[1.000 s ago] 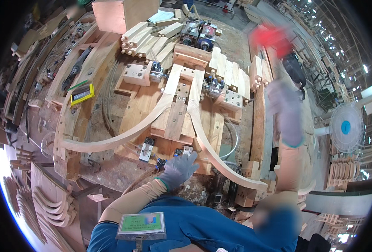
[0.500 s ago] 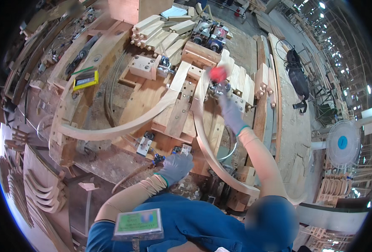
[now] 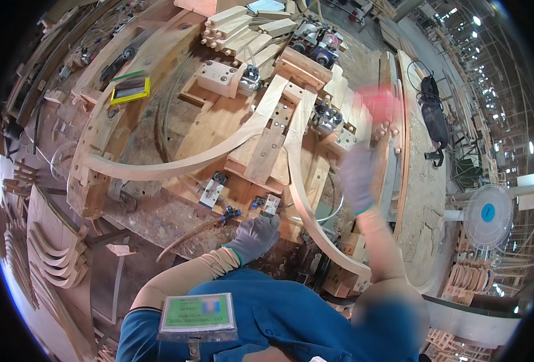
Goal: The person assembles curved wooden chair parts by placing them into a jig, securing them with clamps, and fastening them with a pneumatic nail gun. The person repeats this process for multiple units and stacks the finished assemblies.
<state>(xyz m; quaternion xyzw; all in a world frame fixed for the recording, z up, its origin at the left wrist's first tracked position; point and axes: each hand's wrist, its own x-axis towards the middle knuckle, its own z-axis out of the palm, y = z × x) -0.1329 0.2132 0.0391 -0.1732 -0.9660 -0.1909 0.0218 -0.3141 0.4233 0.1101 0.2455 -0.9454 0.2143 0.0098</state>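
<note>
My right hand [image 3: 357, 178], in a grey glove and smeared by motion, grips a red-headed mallet [image 3: 378, 102]. The mallet head is blurred and its handle barely shows. It is raised to the right of a wooden jig [image 3: 261, 154]. Two curved wooden parts, the left one [image 3: 182, 169] and the right one [image 3: 306, 211], meet in the jig below a wooden block [image 3: 303, 69]. My gloved left hand [image 3: 255, 238] is curled against a small metal block [image 3: 271, 205] at the jig's near edge. What its fingers hold is hidden.
Pneumatic clamps [image 3: 250, 78] and hoses surround the jig. Doweled wooden pieces [image 3: 234, 33] are stacked behind it. A yellow-edged box [image 3: 130, 90] sits on the left beam. At right are a black bag [image 3: 433, 111] and a fan [image 3: 488, 214].
The mallet in my right hand has swung away from the curved parts' upper joint, toward the right. My left hand stays beside the metal block. The whole view has shifted slightly.
</note>
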